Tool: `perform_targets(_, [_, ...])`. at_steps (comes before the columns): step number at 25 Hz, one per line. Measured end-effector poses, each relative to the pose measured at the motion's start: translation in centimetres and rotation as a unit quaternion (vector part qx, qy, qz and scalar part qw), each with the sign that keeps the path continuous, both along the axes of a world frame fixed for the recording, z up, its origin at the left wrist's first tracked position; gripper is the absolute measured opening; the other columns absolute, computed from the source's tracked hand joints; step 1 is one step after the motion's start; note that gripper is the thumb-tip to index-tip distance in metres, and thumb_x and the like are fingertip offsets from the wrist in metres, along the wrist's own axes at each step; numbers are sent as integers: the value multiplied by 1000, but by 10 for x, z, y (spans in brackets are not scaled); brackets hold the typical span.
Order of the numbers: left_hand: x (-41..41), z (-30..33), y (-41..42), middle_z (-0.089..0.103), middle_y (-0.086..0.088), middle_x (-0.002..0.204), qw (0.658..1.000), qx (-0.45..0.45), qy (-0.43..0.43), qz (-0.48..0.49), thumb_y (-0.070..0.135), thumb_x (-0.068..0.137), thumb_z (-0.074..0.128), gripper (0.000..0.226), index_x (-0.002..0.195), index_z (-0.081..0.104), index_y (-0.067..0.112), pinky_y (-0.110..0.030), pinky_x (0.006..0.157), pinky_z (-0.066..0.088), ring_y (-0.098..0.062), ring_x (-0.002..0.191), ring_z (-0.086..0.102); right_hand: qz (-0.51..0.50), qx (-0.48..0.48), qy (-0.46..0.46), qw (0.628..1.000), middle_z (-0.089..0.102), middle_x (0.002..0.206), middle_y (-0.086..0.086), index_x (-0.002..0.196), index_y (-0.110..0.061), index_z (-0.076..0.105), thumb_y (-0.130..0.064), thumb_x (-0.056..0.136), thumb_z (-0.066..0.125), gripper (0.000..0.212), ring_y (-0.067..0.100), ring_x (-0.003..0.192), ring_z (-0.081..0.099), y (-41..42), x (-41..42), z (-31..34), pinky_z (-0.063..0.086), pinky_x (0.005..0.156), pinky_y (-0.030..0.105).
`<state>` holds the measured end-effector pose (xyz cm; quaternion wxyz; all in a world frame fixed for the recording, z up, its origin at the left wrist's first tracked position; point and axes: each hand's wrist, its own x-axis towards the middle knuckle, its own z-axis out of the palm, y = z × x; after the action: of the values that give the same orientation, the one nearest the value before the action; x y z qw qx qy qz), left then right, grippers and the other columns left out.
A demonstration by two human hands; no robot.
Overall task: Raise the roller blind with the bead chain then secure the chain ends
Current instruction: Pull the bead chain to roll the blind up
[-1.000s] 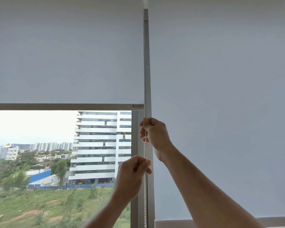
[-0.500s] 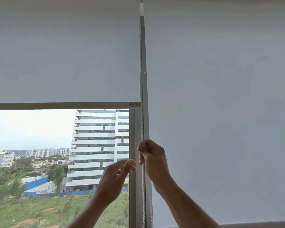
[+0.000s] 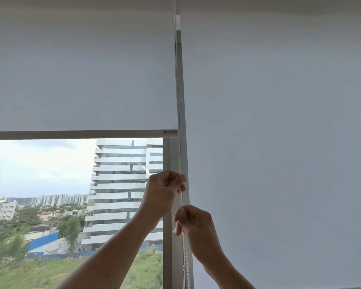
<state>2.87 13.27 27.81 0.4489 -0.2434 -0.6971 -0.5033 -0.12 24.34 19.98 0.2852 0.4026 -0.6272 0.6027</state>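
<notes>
A white roller blind (image 3: 81, 76) covers the upper part of the left window, and its grey bottom bar (image 3: 75, 134) sits about halfway down the view. The white bead chain (image 3: 180, 159) hangs down the grey window post at the blind's right edge. My left hand (image 3: 164, 191) is closed around the chain high up. Just below it, my right hand (image 3: 193, 222) pinches the same chain. The chain runs on down past my right wrist and out of the bottom of the view.
A second white blind (image 3: 279, 142) on the right is fully down. The grey window post (image 3: 182, 113) stands between the two blinds. Through the glass below the left blind I see a tall white building (image 3: 121, 184) and green ground.
My right hand has gone down along the chain. My left hand, open half a second ago, has risen above it and closed on the chain. The blind's bottom bar looks about level.
</notes>
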Motion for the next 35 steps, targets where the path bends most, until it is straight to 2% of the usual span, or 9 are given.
perform_targets(4, [8, -10, -1, 68, 4, 59, 1000, -19, 23, 10, 14, 91, 66, 17, 75, 69, 10, -11, 57, 47, 1, 53, 59, 40, -18, -25, 999, 76, 68, 3, 78, -32, 77, -52, 99, 42, 46, 17, 71, 74, 14, -2, 11, 54, 82, 40])
perform_targets(7, [10, -21, 0, 68, 1, 59, 999, -37, 30, 18, 17, 90, 67, 16, 76, 70, 9, -14, 58, 48, -2, 54, 59, 1, -71, -21, 997, 76, 68, 1, 84, -31, 76, -56, 95, 35, 49, 13, 67, 73, 16, -3, 33, 53, 78, 37])
perform_targets(14, [8, -58, 2, 68, 6, 58, 998, -54, 8, 13, 15, 89, 68, 20, 69, 66, 12, -16, 60, 45, -3, 56, 58, -11, -58, -18, 998, 71, 66, -4, 89, -21, 68, -42, 103, 41, 38, 3, 58, 66, 2, 20, 99, 48, 71, 26])
perform_targets(18, [10, -70, -2, 71, 5, 62, 998, -69, -5, 5, 17, 88, 69, 21, 68, 66, 20, -13, 62, 43, -2, 58, 60, -13, -61, -5, 998, 59, 47, -7, 74, -17, 64, -27, 105, 44, 38, 3, 43, 57, -3, 27, 114, 53, 67, 29])
perform_targets(21, [16, -62, -13, 75, 8, 74, 991, -128, -12, -19, 41, 86, 68, 15, 78, 72, 29, -12, 67, 47, 0, 67, 65, -41, -81, 36, 995, 51, 42, -8, 66, -19, 59, -19, 104, 44, 41, 5, 39, 51, -3, 28, 108, 56, 62, 26])
perform_targets(24, [19, -49, -28, 77, 14, 93, 987, -158, -18, -16, 76, 76, 53, 51, 93, 75, 33, -19, 74, 51, -3, 89, 70, -61, -89, 63, 992, 52, 44, -7, 64, -19, 60, -16, 103, 46, 42, 6, 39, 52, 0, 29, 104, 54, 53, 23])
perform_targets(27, [19, -38, -36, 77, 5, 97, 992, -113, 11, -46, 85, 75, 32, 73, 108, 71, 33, -24, 71, 52, -14, 92, 70, -55, -91, 61, 992, 54, 48, -3, 66, -16, 61, -13, 103, 47, 40, 6, 41, 53, 0, 29, 94, 54, 52, 25])
perform_targets(30, [20, -19, -31, 76, 7, 90, 998, -53, 38, -8, 86, 74, 31, 70, 104, 69, 37, -25, 69, 52, -11, 86, 70, -48, -77, 57, 994, 57, 51, 0, 69, -15, 64, -16, 104, 47, 38, 8, 43, 55, -3, 30, 77, 56, 55, 28])
perform_targets(35, [27, 25, -6, 75, 10, 88, 999, -14, 35, 30, 60, 88, 42, 40, 103, 67, 32, -24, 69, 48, -5, 82, 69, -23, -70, 34, 997, 55, 44, -3, 63, -20, 60, -13, 102, 46, 42, 11, 40, 52, -11, 33, 44, 53, 55, 30])
